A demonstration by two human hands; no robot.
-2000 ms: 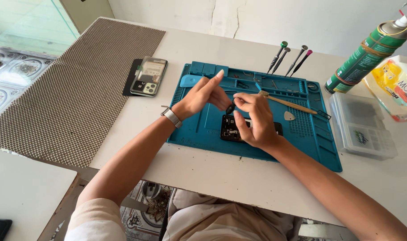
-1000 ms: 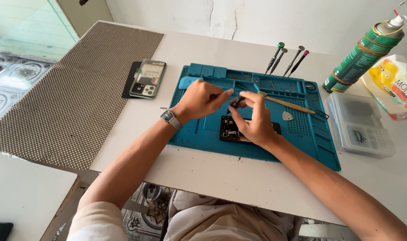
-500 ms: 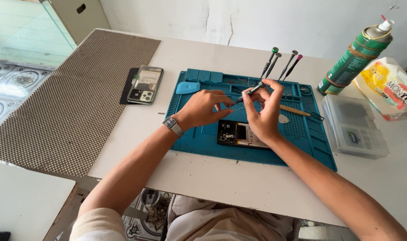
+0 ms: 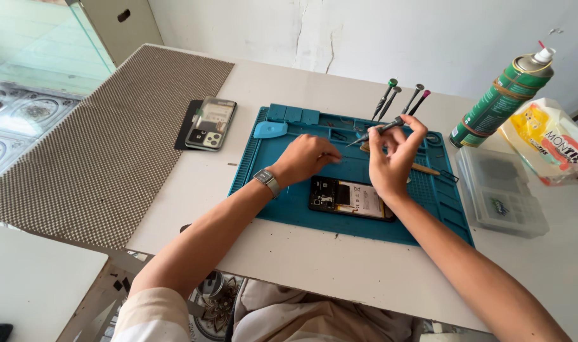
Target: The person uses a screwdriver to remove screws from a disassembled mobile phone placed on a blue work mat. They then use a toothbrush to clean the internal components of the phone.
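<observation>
Right hand (image 4: 393, 158) pinches screwdriver (image 4: 376, 131); left hand (image 4: 305, 158) rests on mat (image 4: 263, 190).

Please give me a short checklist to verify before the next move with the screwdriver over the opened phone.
1. Screwdriver gripped by right hand: ok.
2. Opened phone lying flat on the blue mat: ok.
3. Left hand off the phone, resting on the mat: ok.
4. Tip fits the screw: cannot tell.
5. Spare screwdrivers standing upright behind: ok.
6. Spray can away from the hands: ok.
</observation>
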